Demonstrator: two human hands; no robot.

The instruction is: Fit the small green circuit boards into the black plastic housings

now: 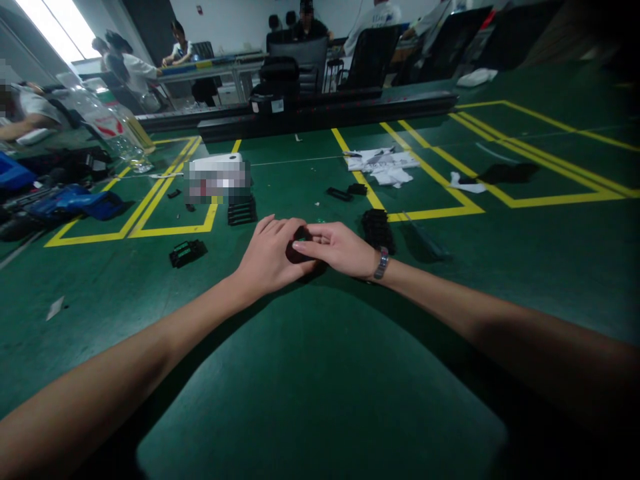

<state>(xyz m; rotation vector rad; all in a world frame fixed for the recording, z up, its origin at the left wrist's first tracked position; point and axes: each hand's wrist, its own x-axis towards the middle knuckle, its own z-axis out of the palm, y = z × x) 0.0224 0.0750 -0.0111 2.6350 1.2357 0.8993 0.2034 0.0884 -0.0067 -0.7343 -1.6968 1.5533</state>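
My left hand and my right hand meet over the green table top. Between them they hold a small dark part with a bit of green on it, mostly covered by the fingers. The right thumb and fingers pinch it from the right, and the left fingers curve round its other side. A black plastic part with a green piece inside lies to the left. Black ribbed parts stand in one row beyond my left hand and another row beside my right wrist.
Farther back are a blurred white device, loose black parts and crumpled white paper. Blue tools and plastic bottles stand at the left. A black rail crosses the far edge; several people sit beyond.
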